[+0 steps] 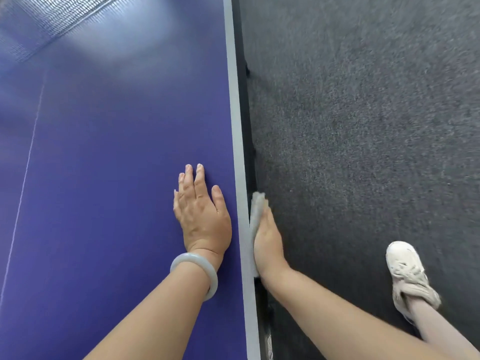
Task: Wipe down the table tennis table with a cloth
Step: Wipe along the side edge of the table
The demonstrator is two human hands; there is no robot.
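The right hand [267,240] presses a pale grey cloth [257,209] flat against the side edge of the table tennis table [117,178], palm turned toward the table and fingers laid along the rim. The cloth is pinned between palm and edge rather than bunched in a fist; its far end pokes out past the fingertips, and a strip of it shows below the heel of the hand. The left hand [201,216] grasps nothing: it lies open, palm down, on the blue tabletop just left of the grey edge band [237,141], fingers pointing away, seemingly bracing the body. A pale bangle [194,275] sits on that wrist.

Further out, the blue surface runs left to a thin white centre line [28,162], and the net [44,24] crosses the far left corner, blurred. To the right lies dark grey carpet [363,126], with a white sneaker [407,276] on it near the person's leg.

As for progress, the work at hand looks like the rim on the right side, at its near stretch. Whether the top has been wiped I cannot tell: it shows glare at the far end but no clear streaks or dust. The long run of edge toward the net likely remains.

No containers are in view, no bucket or spray bottle.
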